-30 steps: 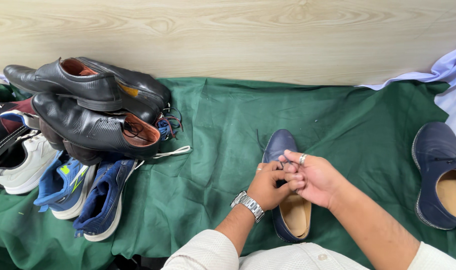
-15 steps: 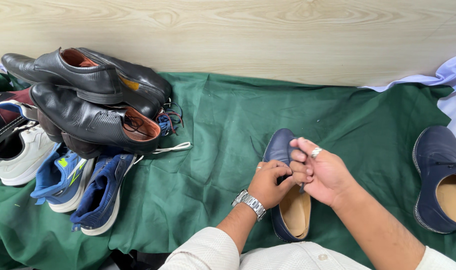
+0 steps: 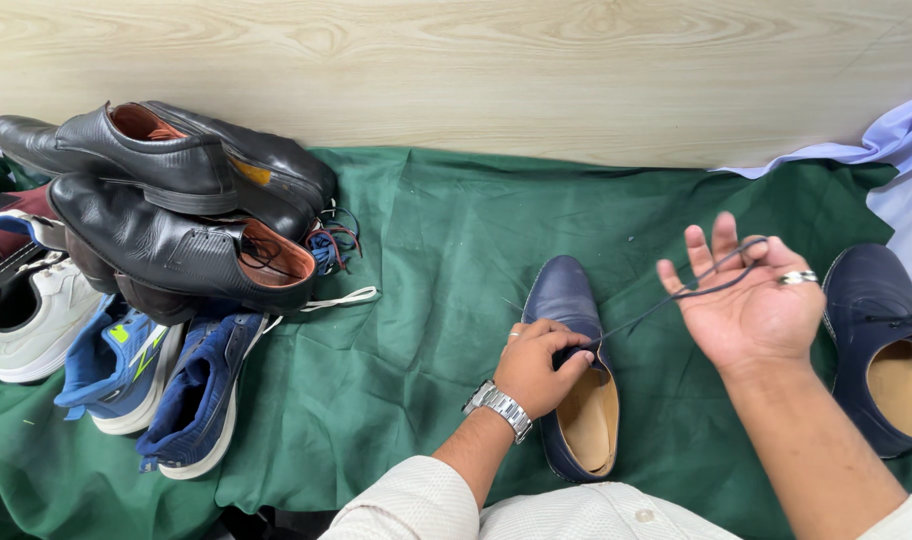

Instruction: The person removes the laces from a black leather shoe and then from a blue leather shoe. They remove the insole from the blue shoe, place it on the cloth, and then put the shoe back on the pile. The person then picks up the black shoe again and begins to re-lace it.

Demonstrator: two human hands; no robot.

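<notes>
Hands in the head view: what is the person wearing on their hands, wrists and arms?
The left hand has a silver metal link watch on the wrist and a thin ring on one finger. The right hand wears a silver band ring. Both forearms are bare, with cream-white textured sleeves pushed up toward the elbows. No gloves.

Shoe pile (image 3: 166, 260) left, shoe (image 3: 576, 370) centre on cloth (image 3: 426, 260).

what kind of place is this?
Likely a home or small workshop floor used for shoe care. A green cloth lies over pale wood flooring, a pile of shoes sits at one side, and the hands lace a navy shoe.
</notes>
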